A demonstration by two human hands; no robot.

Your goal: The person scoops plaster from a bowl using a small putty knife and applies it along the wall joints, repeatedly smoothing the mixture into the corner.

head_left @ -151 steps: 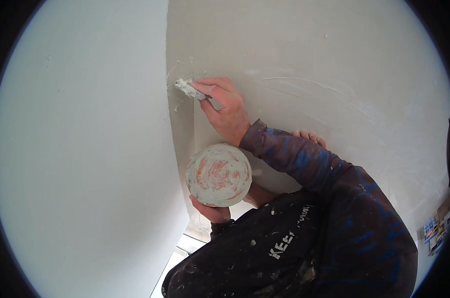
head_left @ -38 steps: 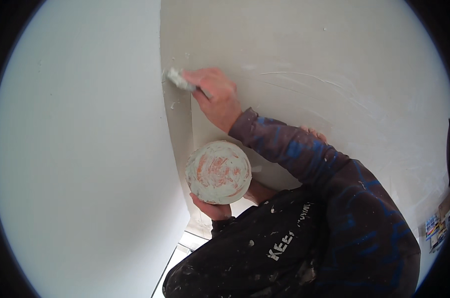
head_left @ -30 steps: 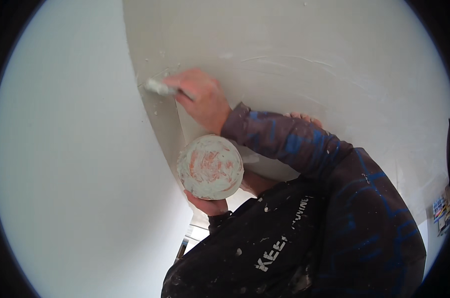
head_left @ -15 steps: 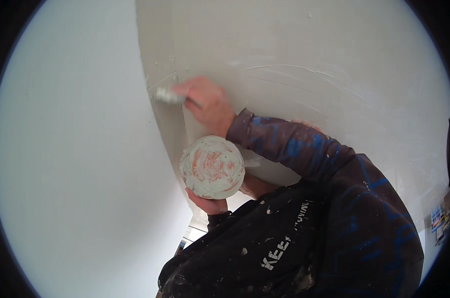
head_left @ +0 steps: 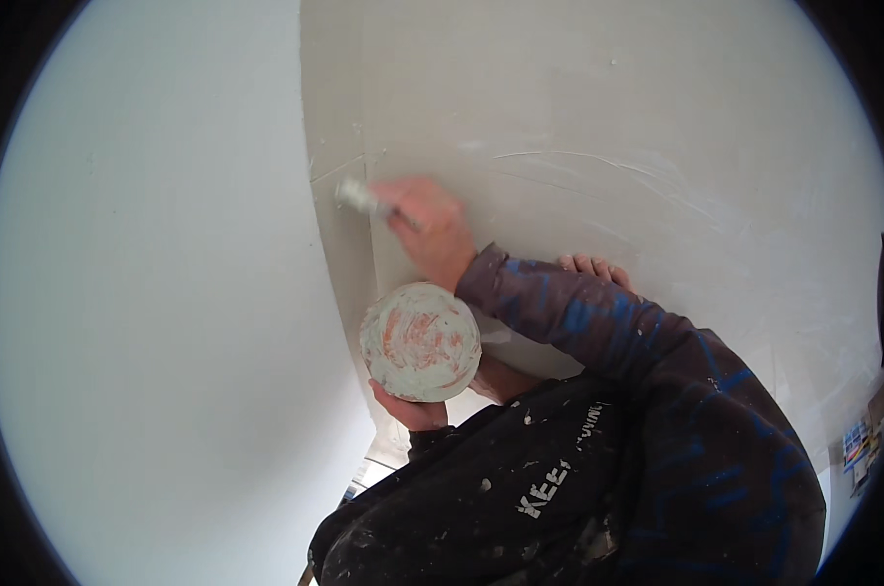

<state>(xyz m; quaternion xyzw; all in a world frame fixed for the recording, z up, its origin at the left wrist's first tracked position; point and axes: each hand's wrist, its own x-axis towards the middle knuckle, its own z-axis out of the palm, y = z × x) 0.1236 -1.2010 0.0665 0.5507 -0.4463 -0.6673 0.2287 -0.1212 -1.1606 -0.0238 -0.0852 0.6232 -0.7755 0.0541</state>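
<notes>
In my right hand [head_left: 432, 225], closed around its handle, is a small brush [head_left: 359, 197] with a pale, whitish head, blurred by motion. The brush head is over a grey strip [head_left: 339, 230] beside the white wall; whether it touches is unclear. My left hand [head_left: 408, 408] grips the lower edge of a round tub-like piece [head_left: 422, 342], with thumb or fingers along its rim. Pale paste smeared with orange-red patches covers its face. Its far side and the rest of my left fingers are hidden.
A broad white wall [head_left: 159, 273] fills the left. To the right spreads a grey surface [head_left: 559, 107] with scratches and whitish smears. Bare toes [head_left: 596, 266] show beyond my right sleeve [head_left: 578, 303]. Small colourful items [head_left: 860, 449] are at the far right edge.
The view has shifted slightly, so the walls and the round piece sit a little further right and lower. My right hand still holds the brush near the strip, and more of the toes shows.
</notes>
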